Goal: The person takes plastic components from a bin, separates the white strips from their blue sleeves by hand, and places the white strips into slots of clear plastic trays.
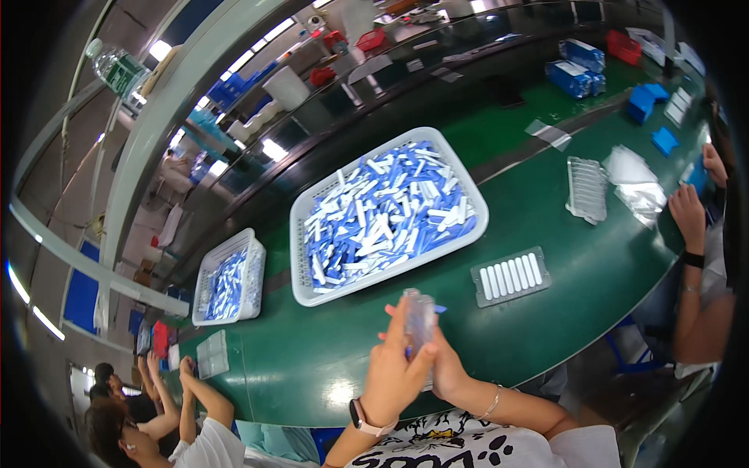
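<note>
Both my hands are closed round a clear plastic tray (421, 318), held upright on edge above the near side of the table. My left hand (392, 373) grips it from the left, and my right hand (446, 365) presses on it from the right. A bit of blue pokes out beside the tray near my right fingers; its kind is partly hidden. To the right lies another clear tray (511, 278) with a row of several white sticks in it. Beyond my hands, a large white basket (390, 281) is heaped with blue and white sticks (382, 210).
A smaller white basket (251, 292) of similar sticks stands left. Stacked clear trays (586, 189) and clear bags (636, 183) lie right, near a co-worker's hands (688, 214). Another co-worker's hands (187, 368) are by a clear tray (212, 355). Blue packs (573, 78) lie far right.
</note>
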`<state>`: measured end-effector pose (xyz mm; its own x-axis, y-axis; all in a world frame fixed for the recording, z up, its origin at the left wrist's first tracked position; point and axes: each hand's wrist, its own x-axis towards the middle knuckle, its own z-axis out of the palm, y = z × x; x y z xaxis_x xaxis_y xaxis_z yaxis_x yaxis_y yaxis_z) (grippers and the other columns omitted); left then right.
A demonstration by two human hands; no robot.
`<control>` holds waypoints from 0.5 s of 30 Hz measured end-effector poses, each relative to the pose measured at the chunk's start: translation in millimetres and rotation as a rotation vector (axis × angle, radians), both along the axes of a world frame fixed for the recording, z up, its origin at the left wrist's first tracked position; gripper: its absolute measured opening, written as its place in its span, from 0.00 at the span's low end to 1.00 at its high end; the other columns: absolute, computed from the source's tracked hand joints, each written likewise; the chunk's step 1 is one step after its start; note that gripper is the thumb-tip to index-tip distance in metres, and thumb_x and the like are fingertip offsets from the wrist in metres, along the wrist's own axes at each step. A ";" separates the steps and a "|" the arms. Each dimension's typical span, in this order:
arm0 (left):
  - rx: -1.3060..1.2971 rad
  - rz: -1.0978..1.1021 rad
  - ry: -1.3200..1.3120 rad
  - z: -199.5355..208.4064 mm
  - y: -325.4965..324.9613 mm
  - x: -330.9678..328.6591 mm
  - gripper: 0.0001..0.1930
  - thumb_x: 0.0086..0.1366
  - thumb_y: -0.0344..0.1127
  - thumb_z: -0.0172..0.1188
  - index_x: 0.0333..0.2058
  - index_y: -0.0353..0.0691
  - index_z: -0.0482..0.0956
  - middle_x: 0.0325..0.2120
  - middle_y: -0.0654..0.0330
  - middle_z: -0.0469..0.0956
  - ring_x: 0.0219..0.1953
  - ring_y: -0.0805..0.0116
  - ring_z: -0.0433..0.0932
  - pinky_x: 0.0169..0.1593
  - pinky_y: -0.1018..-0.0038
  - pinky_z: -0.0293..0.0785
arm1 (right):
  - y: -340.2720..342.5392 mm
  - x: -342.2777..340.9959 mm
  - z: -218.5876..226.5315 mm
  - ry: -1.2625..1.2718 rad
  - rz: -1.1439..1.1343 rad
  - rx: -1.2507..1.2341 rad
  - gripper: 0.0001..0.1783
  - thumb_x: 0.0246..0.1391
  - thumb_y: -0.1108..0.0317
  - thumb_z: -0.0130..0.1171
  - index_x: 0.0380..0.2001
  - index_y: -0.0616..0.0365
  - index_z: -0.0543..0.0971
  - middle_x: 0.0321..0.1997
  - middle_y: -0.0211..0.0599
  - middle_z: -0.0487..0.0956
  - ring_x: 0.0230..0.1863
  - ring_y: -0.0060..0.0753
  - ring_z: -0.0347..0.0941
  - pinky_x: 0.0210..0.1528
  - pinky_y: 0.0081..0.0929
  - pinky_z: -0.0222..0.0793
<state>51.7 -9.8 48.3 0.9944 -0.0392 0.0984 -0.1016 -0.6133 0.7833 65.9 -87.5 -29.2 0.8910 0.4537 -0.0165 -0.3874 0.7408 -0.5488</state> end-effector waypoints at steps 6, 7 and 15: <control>0.240 0.129 0.102 -2.1 14.9 0.9 0.40 0.50 0.49 0.69 0.53 0.24 0.66 0.19 0.49 0.78 0.19 0.64 0.79 0.23 0.74 0.71 | 2.6 3.1 10.0 0.108 0.080 0.087 0.31 0.68 0.47 0.26 0.69 0.44 0.47 0.70 0.30 0.56 0.66 0.34 0.58 0.65 0.34 0.55; 0.236 0.127 0.105 -2.3 15.5 2.0 0.40 0.50 0.49 0.69 0.53 0.24 0.66 0.19 0.49 0.78 0.19 0.64 0.79 0.23 0.74 0.71 | 7.3 4.2 5.8 0.194 0.051 0.189 0.30 0.68 0.46 0.28 0.68 0.43 0.51 0.67 0.31 0.60 0.64 0.33 0.59 0.65 0.33 0.55; 0.386 0.217 0.131 4.5 34.5 17.5 0.31 0.46 0.53 0.70 0.35 0.27 0.77 0.14 0.50 0.76 0.18 0.59 0.79 0.23 0.70 0.72 | 4.6 10.9 6.6 0.696 0.056 0.260 0.29 0.66 0.43 0.32 0.60 0.45 0.67 0.57 0.36 0.71 0.56 0.34 0.67 0.62 0.37 0.59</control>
